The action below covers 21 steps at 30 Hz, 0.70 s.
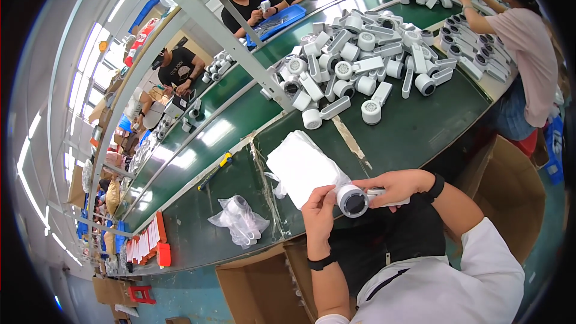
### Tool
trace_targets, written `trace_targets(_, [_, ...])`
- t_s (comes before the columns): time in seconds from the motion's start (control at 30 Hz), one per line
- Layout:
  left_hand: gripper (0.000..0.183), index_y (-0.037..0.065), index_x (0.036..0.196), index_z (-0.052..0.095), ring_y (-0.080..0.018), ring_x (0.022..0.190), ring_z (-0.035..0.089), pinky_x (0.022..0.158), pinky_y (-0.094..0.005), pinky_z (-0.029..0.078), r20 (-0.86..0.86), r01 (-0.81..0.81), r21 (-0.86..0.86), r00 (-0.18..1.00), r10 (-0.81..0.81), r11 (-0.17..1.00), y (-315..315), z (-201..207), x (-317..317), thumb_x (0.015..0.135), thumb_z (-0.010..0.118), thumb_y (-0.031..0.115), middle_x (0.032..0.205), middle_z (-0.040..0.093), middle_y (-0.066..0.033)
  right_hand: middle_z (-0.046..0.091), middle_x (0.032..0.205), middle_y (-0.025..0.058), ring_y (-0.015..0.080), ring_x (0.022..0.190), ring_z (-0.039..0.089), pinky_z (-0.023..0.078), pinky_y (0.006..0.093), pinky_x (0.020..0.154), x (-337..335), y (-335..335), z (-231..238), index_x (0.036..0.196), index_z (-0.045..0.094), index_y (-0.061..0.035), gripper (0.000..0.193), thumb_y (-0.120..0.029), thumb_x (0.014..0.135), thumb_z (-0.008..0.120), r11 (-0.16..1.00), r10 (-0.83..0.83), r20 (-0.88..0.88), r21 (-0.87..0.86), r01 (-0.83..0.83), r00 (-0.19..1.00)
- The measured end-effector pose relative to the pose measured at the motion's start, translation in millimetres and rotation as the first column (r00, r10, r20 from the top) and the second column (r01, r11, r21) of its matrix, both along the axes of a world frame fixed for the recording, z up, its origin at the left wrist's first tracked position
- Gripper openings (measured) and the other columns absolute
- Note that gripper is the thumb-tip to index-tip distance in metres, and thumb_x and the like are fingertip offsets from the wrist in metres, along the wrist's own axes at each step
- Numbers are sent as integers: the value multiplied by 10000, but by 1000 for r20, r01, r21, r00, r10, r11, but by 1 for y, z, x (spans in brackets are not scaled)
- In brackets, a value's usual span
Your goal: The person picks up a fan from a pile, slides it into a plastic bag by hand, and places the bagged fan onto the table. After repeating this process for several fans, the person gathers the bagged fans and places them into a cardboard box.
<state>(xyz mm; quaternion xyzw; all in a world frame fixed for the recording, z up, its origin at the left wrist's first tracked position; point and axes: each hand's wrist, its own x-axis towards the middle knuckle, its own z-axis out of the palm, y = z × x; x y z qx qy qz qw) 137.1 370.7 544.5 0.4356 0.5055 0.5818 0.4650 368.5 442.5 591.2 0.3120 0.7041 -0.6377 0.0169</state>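
Between my hands, at the table's front edge, is a white handheld fan (352,200) with its round, dark-centred end turned toward me. My right hand (399,188) is closed round the fan's handle. On the other side, my left hand (319,211) pinches the fan's round head with thumb and fingers. Just beyond lies a stack of white plastic bags (302,165), its near edge close behind my left fingers. Left of the stack rests a clear bag (239,221) with a white fan inside it.
A large heap of white fans (360,54) covers the table ahead. A yellow-and-black tool (215,171) and an orange bin of papers (147,243) lie to the left. Cardboard boxes (504,195) stand below the edge. A metal frame post (240,42) rises ahead; co-workers sit around.
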Motion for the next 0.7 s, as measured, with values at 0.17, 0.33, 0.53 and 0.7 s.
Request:
trace_targets(0.17, [133,-4,1017,690,-101,835,599,781,-239,480,-336,-58,144,936,104,988,-8,1,-12,910,611,-6,924,668,-18,644,992,66,142,627,637,535,279,571,-25,-12,8,1512,308,-169,691,-262,904,621,993,4,-9,119,-3,1000])
trace_targets(0.33, [147,10,1024,682,-165,856,639,801,-286,490,-431,-74,179,890,146,981,-8,0,-1,923,589,62,904,676,-95,644,782,70,148,535,605,518,291,530,-26,-32,-11,1486,342,-162,683,-244,874,633,953,-243,-31,181,244,970])
trace_targets(0.53, [122,17,998,672,-291,766,610,699,-365,486,-584,-43,405,756,294,913,-10,4,20,886,637,52,805,620,-120,609,764,75,134,529,591,486,286,483,-47,-37,-27,1484,307,-113,669,-108,888,610,838,-494,-194,151,524,847])
trace_targets(0.7, [159,41,996,652,-339,797,580,717,-398,475,-746,148,444,607,273,884,-15,6,27,838,658,32,817,595,-114,624,925,91,143,540,601,474,263,446,-59,-34,-44,1485,251,-102,628,-112,945,572,804,-588,-308,-124,582,748])
